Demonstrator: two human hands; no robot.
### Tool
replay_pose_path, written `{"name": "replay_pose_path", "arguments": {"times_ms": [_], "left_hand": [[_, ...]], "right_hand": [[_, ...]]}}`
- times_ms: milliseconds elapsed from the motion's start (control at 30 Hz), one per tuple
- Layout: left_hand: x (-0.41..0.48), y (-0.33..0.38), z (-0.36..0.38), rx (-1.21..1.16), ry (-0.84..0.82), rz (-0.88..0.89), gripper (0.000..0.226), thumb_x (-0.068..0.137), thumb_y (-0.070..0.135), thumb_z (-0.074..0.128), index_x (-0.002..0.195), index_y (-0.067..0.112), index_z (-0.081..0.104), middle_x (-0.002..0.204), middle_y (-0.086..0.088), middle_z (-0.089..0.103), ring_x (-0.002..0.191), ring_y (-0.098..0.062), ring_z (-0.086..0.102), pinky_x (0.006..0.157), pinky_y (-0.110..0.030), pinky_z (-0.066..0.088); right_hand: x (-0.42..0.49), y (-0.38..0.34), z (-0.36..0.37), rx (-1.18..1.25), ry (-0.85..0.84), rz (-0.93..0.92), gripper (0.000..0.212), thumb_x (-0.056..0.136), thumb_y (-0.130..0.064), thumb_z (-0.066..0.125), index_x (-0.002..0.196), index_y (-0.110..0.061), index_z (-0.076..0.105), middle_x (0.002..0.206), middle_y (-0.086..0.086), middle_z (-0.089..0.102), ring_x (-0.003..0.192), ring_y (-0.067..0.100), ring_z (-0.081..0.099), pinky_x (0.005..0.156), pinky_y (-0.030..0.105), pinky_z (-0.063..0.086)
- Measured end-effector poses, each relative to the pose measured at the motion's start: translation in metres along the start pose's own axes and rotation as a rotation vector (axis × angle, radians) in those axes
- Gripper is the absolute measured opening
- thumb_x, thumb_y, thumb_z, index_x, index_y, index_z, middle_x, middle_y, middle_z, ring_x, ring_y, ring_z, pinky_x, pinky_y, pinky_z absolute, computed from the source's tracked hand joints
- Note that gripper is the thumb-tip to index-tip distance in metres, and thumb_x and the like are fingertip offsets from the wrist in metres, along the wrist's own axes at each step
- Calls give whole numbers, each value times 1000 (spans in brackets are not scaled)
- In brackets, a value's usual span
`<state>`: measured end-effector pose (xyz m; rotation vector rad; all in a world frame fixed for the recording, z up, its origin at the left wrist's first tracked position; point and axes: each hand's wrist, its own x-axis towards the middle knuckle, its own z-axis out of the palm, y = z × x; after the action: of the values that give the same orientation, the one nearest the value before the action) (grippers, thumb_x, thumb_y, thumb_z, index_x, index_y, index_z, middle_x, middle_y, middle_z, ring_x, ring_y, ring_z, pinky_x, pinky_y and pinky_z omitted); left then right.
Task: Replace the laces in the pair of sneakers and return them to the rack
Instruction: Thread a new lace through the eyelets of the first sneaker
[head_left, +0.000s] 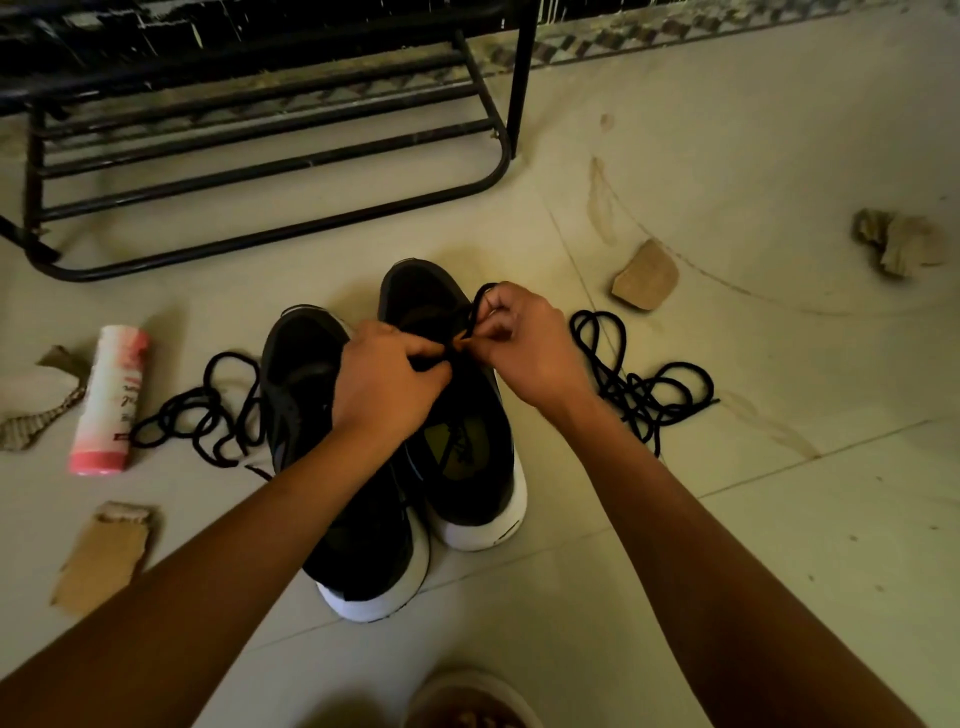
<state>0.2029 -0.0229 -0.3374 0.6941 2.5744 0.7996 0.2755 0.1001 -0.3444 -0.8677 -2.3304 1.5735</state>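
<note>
Your hands meet low in front of you: your left hand (387, 384) has its fingers curled round a black lace (470, 319), and your right hand (524, 353) pinches the same lace, a small loop standing above its fingers. Both are over the tongue of the right sneaker (467, 483), which stands on the floor touching the left sneaker (363, 561), toes pointing away from you. A tangled lace (208, 410) lies just left of the pair and a second tangled lace (639, 387) just right. Further left lies a pink bottle (109, 400) among cardboard scraps (98, 556). Beyond the sneakers stands the black rack (523, 78).
</note>
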Motion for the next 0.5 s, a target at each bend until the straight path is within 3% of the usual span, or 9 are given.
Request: {"name": "replay_pose_path", "arguments": {"times_ms": [167,267,333,400,500], "left_hand": [[-5,3,13,-123,112,-88,20,85,23,64,104,20,71,119,-6,52,114,-21,50,85,-18,34],[-6,4,12,-115,117,-63,16,86,22,64,100,19,71,116,-4,51,113,-21,50,83,-18,34],[-7,4,9,-118,131,-42,12,85,21,64,94,20,71,108,1,49,106,-17,53,75,-11,33],[-9,4,7,-132,152,-30,6,84,20,64,88,22,68,104,6,46,99,-15,55,70,-10,32],[-13,3,6,-166,208,0,8,86,19,63,82,25,62,105,9,46,98,-12,55,68,-6,32]], "right_hand": [[-1,4,-2,43,-25,12,14,78,2,66,86,-8,59,77,7,73,75,15,67,78,40,55],[-7,7,-2,86,-59,44,21,82,2,61,100,-9,61,93,5,73,90,12,67,84,32,54],[-19,7,-2,197,-95,68,33,85,1,60,116,-11,58,107,5,70,99,10,64,87,23,51],[-33,12,-1,349,-147,77,50,84,3,62,131,-10,49,121,5,63,111,11,59,94,22,48],[-47,24,4,207,-160,15,72,77,1,69,140,-14,40,132,-1,54,122,6,49,99,17,42]]}}
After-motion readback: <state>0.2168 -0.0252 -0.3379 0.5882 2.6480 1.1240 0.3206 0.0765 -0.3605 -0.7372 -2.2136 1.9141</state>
